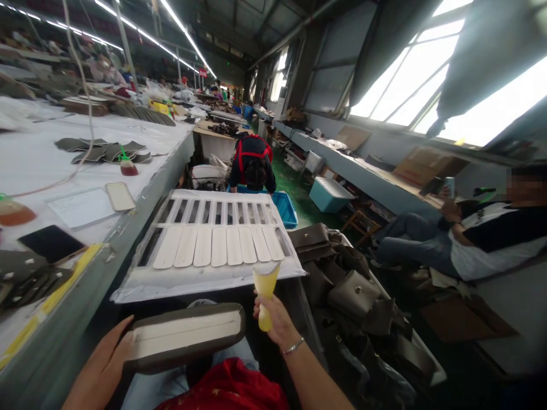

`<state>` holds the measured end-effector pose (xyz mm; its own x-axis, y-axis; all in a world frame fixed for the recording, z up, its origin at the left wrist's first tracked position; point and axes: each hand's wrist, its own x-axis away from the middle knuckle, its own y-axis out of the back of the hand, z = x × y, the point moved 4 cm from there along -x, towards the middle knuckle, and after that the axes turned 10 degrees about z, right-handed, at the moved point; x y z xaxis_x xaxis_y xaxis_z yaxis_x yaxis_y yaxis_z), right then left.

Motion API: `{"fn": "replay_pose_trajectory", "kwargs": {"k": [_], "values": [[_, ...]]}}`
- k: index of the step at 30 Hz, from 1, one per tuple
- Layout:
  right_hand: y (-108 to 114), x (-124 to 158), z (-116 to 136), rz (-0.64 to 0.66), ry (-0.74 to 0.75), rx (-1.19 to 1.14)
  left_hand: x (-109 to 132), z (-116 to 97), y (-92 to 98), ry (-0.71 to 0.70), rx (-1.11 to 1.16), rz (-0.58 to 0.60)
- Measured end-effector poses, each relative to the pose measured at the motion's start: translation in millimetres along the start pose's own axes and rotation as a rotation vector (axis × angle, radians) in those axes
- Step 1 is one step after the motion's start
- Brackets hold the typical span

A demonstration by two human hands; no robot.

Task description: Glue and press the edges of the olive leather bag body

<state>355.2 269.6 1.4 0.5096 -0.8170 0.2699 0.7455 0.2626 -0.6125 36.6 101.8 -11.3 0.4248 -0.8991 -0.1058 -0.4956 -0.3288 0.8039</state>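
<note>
My left hand (105,361) grips the left end of a dark brown bag piece (183,356) over my lap. A long off-white panel (188,331) with a line along its middle covers the upward face of this piece. In my right hand (276,319) is a yellow plastic scraper (265,285), its wide blade pointing up and away from me. The scraper is apart from the bag piece. Just ahead lies a white-covered slatted rack (166,279), and a row of several off-white rounded strips (212,246) rests on it.
Dark bags (359,293) are piled at the right. At the left, a workbench (38,136) bears a phone (51,244), glue bottles (128,165) and dark pieces. A person in red straps (253,159) bends over a blue crate (285,209) ahead. Another person (482,233) sits right.
</note>
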Motion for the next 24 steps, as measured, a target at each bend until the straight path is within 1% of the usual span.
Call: {"fn": "replay_pose_trajectory", "kwargs": {"k": [1, 2, 4, 6, 7, 9, 11, 13, 15, 17, 19, 21, 23, 24], "values": [[-4, -9, 0, 0.017, -0.018, -0.033, -2, -13, 1.5, -0.07, -0.066, -0.012], [-8, -16, 0, 0.036, -0.034, -0.068, -3, -30, 1.0, -0.168, -0.136, -0.017], [-17, -28, 1, 0.065, -0.051, -0.131, -6, -71, -7.7, -0.407, -0.259, 0.012], [-27, -37, 2, 0.076, -0.033, -0.172, -8, -109, -26.5, -0.615, -0.351, 0.098], [-31, -41, 1, 0.077, -0.008, -0.179, -9, -124, -38.2, -0.697, -0.379, 0.161], [-38, -47, -1, 0.072, 0.061, -0.154, -11, -144, -61.1, -0.776, -0.396, 0.29], [-42, -51, -7, 0.05, 0.144, -0.059, -14, -150, -79.0, -0.766, -0.384, 0.403], [-42, -53, -14, 0.017, 0.215, 0.086, -18, -149, -89.4, -0.733, -0.371, 0.486], [-42, -54, -20, -0.026, 0.272, 0.232, -21, -147, -92.6, -0.714, -0.364, 0.541], [-44, -55, -24, -0.05, 0.303, 0.325, -24, -147, -91.0, -0.698, -0.363, 0.574], [-45, -58, -25, -0.06, 0.262, 0.297, -27, -151, -87.6, -0.667, -0.369, 0.609], [-42, -62, -24, -0.067, 0.174, 0.195, -29, -157, -84.8, -0.612, -0.381, 0.65], [-30, -66, -19, -0.089, 0.104, 0.121, -31, -161, -83.9, -0.549, -0.391, 0.694], [-20, -68, -15, -0.111, 0.073, 0.134, -31, -163, -84.4, -0.523, -0.393, 0.72]]}}
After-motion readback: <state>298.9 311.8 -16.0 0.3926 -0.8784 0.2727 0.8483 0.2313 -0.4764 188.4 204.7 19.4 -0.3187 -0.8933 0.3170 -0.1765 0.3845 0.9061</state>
